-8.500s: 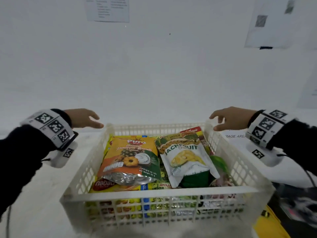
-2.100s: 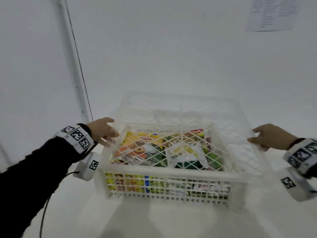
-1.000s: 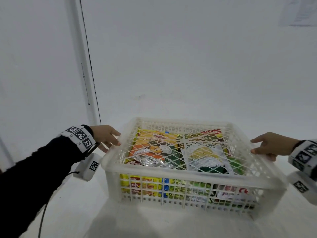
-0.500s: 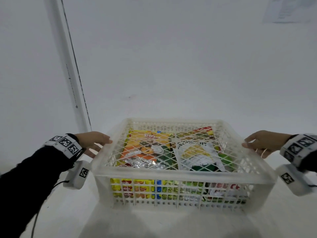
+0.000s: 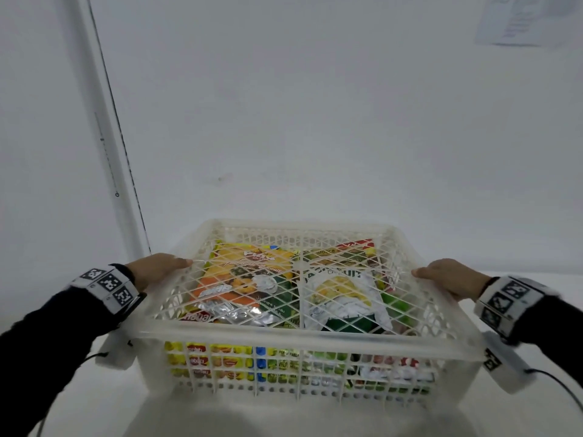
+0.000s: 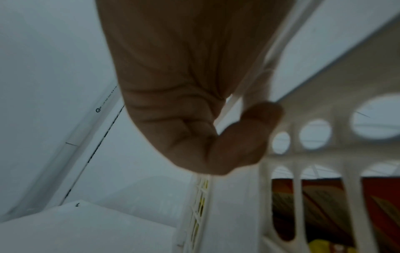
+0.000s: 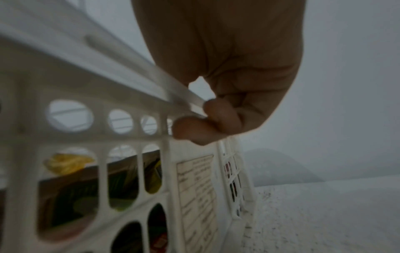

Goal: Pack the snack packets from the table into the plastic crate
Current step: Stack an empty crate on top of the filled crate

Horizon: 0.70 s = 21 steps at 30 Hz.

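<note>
Overhead, the plastic crate [image 5: 303,329] is seen on the surface [image 5: 94,402], snack packets [image 5: 249,279] inside under a lattice lid [image 5: 303,257]. Left hand [image 5: 154,269] and right hand [image 5: 451,279] are placed at opposite lid edges. At each wrist, fingers [image 6: 244,135] [image 7: 194,128] are curled around the lid's edge, crate between them
</note>
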### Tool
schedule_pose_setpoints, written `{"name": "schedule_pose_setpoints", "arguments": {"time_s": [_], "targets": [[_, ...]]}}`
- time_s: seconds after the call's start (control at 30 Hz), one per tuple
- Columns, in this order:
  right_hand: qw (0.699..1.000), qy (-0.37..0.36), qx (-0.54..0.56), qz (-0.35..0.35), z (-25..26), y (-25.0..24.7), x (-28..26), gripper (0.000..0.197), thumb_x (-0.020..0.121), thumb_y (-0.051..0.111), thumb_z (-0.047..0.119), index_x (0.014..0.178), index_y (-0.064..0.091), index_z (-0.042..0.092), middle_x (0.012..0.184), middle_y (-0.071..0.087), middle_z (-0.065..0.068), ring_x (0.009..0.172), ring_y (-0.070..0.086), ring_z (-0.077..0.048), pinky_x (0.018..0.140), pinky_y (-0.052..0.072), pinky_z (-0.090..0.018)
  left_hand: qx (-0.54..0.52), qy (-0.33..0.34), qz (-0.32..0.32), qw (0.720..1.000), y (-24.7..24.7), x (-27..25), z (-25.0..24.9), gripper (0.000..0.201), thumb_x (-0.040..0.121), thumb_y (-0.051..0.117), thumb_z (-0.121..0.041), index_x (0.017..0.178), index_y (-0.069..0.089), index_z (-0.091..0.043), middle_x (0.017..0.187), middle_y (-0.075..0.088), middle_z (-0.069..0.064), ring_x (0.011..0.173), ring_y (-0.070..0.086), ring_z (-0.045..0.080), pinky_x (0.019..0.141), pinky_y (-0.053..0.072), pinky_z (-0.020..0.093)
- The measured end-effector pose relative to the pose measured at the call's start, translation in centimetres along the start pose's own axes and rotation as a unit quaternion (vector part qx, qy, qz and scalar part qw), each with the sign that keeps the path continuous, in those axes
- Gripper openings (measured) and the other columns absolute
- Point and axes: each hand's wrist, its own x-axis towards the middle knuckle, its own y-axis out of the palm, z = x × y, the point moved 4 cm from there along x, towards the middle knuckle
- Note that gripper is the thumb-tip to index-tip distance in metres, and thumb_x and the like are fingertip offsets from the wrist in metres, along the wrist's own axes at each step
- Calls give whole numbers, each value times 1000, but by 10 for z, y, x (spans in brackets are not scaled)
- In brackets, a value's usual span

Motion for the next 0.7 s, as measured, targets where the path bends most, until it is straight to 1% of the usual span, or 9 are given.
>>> {"name": "schedule_pose_setpoints", "arguments": {"time_s": [0.07,0.23,0.3,0.43,0.53,0.6,0.63,0.67,0.7], "targets": [[1000,-15,-22,2,0,1,0,45,94,47,37,65,46,2,52,43,-11,34,38,-17,32,30,-15,12,5,1,1000,1,-1,0,35,97,41,-24,99,58,6,97,58,19,91,51,27,92,39,39],[998,-17,-55,-29,3,5,-1,46,94,48,32,57,41,7,53,42,-9,44,41,-19,42,33,-21,36,7,0,999,1,-5,-3,29,97,41,-19,77,52,-2,73,51,8,78,45,24,69,36,28],[996,-18,-81,-45,7,5,-4,47,95,46,31,55,39,8,55,39,-7,48,40,-16,48,31,-22,50,15,-6,999,0,-5,-2,30,97,41,-21,74,50,-4,71,49,6,79,44,23,68,34,29],[991,-30,-110,-64,9,4,-12,50,95,48,31,52,32,10,55,32,-6,50,34,-15,51,26,-24,86,30,-12,996,1,-9,-3,32,96,43,-27,84,52,1,80,51,10,78,46,22,71,36,26],[990,-33,-113,-76,0,4,-27,50,94,49,30,52,30,11,55,30,-5,50,31,-15,51,24,-24,114,44,-11,992,4,-17,-6,35,95,43,-30,74,48,-3,71,47,6,70,42,19,62,33,20],[990,-30,-113,-84,-8,3,-42,51,94,49,31,52,28,12,54,27,-4,49,29,-15,51,23,-25,141,55,-5,989,7,-24,-10,53,90,38,-52,71,45,-3,70,46,7,70,44,21,60,32,20],[989,-25,-114,-90,-12,2,-51,51,94,49,31,52,28,12,54,27,-4,49,29,-15,51,23,-25,160,66,-2,985,9,-27,-12,73,76,35,-75,72,45,-3,71,46,8,71,45,21,60,32,20],[989,-17,-116,-95,-18,0,-59,51,94,49,32,52,29,11,54,29,-4,49,30,-15,51,24,-25,161,86,-3,983,11,-28,-15,95,53,29,-94,74,46,-3,72,47,9,70,45,20,60,32,21],[988,-6,-114,-101,-26,-2,-68,51,94,49,32,52,30,10,55,31,-5,50,32,-16,51,25,-25,155,106,1,982,15,-27,-17,109,33,26,-101,75,47,-3,73,48,9,70,45,20,61,33,22]]}}
